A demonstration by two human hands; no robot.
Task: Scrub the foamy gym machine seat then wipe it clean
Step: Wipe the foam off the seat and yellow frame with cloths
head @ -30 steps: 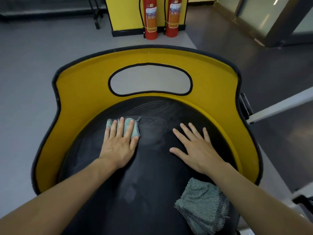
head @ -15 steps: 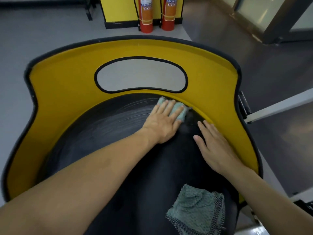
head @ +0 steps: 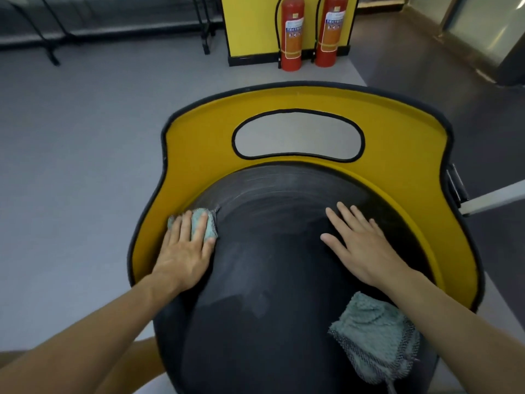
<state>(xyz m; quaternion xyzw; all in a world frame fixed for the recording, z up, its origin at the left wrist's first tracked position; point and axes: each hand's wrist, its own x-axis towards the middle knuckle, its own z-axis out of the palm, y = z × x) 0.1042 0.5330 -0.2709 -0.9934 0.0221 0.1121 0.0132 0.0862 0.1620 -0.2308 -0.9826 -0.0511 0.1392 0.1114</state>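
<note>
Black padded seat [head: 270, 280] has the flat left hand [head: 184, 251] pressing a small green cloth [head: 200, 226] at nine o'clock, and the flat, empty right hand [head: 360, 243] at three.

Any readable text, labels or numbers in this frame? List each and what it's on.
Left fire extinguisher label: printed lines, too blurred to read.
Right fire extinguisher label: also too blurred to read.
Seat, yellow frame, scrub cloth, spare cloth: no text seen.
</note>
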